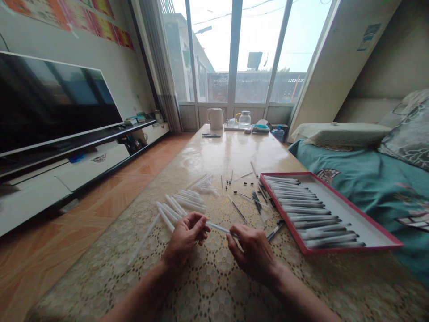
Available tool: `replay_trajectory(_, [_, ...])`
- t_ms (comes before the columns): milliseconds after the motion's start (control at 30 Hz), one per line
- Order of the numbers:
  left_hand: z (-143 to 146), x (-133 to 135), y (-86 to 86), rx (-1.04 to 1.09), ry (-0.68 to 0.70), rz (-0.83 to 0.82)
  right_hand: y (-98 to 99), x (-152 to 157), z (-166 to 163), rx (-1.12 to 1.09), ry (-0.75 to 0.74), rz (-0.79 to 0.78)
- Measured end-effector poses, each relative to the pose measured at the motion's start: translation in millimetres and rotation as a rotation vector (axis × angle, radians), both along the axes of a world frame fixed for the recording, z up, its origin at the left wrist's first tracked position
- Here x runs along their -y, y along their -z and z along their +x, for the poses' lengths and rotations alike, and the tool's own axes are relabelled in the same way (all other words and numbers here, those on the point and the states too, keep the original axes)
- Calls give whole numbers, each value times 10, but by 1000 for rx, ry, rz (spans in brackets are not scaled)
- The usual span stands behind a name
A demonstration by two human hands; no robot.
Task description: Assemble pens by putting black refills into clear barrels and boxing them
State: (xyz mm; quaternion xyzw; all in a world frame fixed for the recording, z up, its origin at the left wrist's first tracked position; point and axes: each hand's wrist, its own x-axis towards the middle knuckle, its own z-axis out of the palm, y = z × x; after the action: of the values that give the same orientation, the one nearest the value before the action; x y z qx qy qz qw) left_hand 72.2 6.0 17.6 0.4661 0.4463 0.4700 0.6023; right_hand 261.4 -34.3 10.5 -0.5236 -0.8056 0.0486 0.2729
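Note:
A translucent white pen barrel (217, 227) spans the gap between my hands, roughly level above the table. My left hand (187, 235) pinches one end with thumb and fingers. The other end sits in the closed fingers of my right hand (250, 247), which hide that tip. Beyond my left hand lie several loose white pen tubes (189, 200). Thin ink refills (238, 209), small black caps (246, 184) and dark pen parts (256, 202) are scattered past my right hand. To the right, a red-rimmed tray (298, 241) bears a row of pens (303, 206) with dark ends.
At the table's far end stand a beige jug (215, 119), a glass pitcher (245, 120) and a tissue pack (260, 128). A sofa with a teal cover (365, 174) borders the right side. A television (56, 103) on a low cabinet (97, 165) is at left.

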Motion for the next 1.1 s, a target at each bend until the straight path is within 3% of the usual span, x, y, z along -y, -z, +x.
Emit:
replay_trajectory(300, [40, 45, 47, 24, 74, 11, -49, -34, 29, 242, -2, 178])
replay_trajectory(400, [46, 61, 58, 20, 79, 27, -74, -13, 25, 249, -22, 170])
replay_trajectory(700, [26, 119, 52, 14, 138, 94, -28, -28, 104, -87, -73, -231])
replay_trajectory(900, [45, 162, 15, -19, 142, 134, -76, -74, 153, -418, -197, -501])
replay_trajectory(1100, [40, 217, 42, -24, 177, 199, -139, -81, 197, -611, -301, -699])
